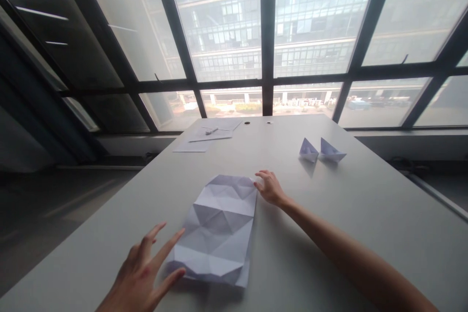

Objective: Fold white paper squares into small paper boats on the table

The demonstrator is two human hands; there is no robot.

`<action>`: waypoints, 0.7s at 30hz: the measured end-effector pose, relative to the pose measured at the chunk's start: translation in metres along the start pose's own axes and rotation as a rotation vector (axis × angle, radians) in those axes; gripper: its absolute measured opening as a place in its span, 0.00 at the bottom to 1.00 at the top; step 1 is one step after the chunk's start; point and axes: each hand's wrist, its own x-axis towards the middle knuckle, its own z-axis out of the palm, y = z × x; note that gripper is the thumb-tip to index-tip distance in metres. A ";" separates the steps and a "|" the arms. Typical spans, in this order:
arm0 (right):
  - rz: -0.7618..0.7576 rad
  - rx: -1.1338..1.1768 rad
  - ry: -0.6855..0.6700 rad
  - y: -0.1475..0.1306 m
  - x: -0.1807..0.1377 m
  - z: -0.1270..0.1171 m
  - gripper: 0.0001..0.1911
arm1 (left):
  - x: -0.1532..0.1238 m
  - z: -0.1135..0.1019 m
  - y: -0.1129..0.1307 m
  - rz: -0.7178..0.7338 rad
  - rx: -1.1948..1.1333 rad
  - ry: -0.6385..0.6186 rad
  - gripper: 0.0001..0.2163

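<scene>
Spreads left hand [141, 268] wide at near left edge of creased white paper [219, 226], laid on white table [276, 153] between both hands; cannot tell if touching. Curves right hand [269, 187] at far right corner; cannot tell if pinching. Farther: two paper boats [331, 153] right, loose sheets [195, 146] left, window [226, 19] behind.

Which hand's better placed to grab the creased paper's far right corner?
Probably your right hand: its fingers are right by that corner of the creased paper, whereas your left hand is at the near left edge.
</scene>
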 end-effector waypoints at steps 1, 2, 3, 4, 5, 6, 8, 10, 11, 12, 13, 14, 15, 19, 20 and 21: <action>-0.024 -0.028 -0.015 0.000 -0.001 0.001 0.18 | 0.004 0.001 -0.001 0.093 0.009 -0.018 0.29; -0.040 -0.059 -0.025 -0.002 -0.002 0.003 0.20 | 0.010 0.002 -0.002 0.162 -0.001 -0.054 0.29; -0.046 -0.089 -0.032 -0.004 -0.003 0.005 0.21 | 0.018 0.003 -0.004 0.188 -0.032 -0.087 0.29; -0.045 -0.115 -0.035 -0.006 -0.004 0.007 0.22 | 0.028 0.005 -0.007 0.174 -0.088 -0.124 0.28; -0.039 -0.137 -0.035 -0.008 -0.005 0.009 0.24 | 0.040 0.007 -0.011 0.128 -0.170 -0.161 0.26; -0.031 -0.155 -0.034 -0.009 -0.005 0.010 0.25 | 0.054 0.009 -0.015 0.059 -0.265 -0.211 0.27; -0.017 -0.185 -0.028 -0.011 -0.003 0.012 0.26 | 0.083 0.014 -0.024 -0.119 -0.467 -0.331 0.33; -0.008 -0.204 -0.015 -0.011 -0.002 0.014 0.26 | 0.112 0.019 -0.031 -0.305 -0.588 -0.375 0.40; -0.002 -0.209 -0.007 -0.011 -0.001 0.015 0.26 | 0.124 0.023 -0.032 -0.359 -0.634 -0.371 0.42; 0.003 -0.211 0.003 -0.011 -0.001 0.016 0.27 | 0.134 0.027 -0.032 -0.394 -0.681 -0.352 0.42; 0.006 -0.213 0.013 -0.010 -0.001 0.017 0.27 | 0.141 0.031 -0.030 -0.408 -0.723 -0.352 0.41; 0.005 -0.215 0.023 -0.010 0.000 0.019 0.27 | 0.146 0.035 -0.028 -0.407 -0.749 -0.337 0.41; 0.001 -0.218 0.033 -0.009 0.000 0.020 0.28 | 0.148 0.039 -0.024 -0.396 -0.772 -0.319 0.41; -0.023 -0.233 0.062 -0.012 -0.001 0.018 0.27 | 0.143 0.051 -0.010 -0.355 -0.815 -0.238 0.40; -0.027 -0.235 0.073 -0.014 -0.002 0.016 0.26 | 0.140 0.053 -0.008 -0.344 -0.814 -0.220 0.39; -0.034 -0.235 0.091 -0.017 -0.003 0.014 0.25 | 0.138 0.054 -0.005 -0.334 -0.805 -0.204 0.37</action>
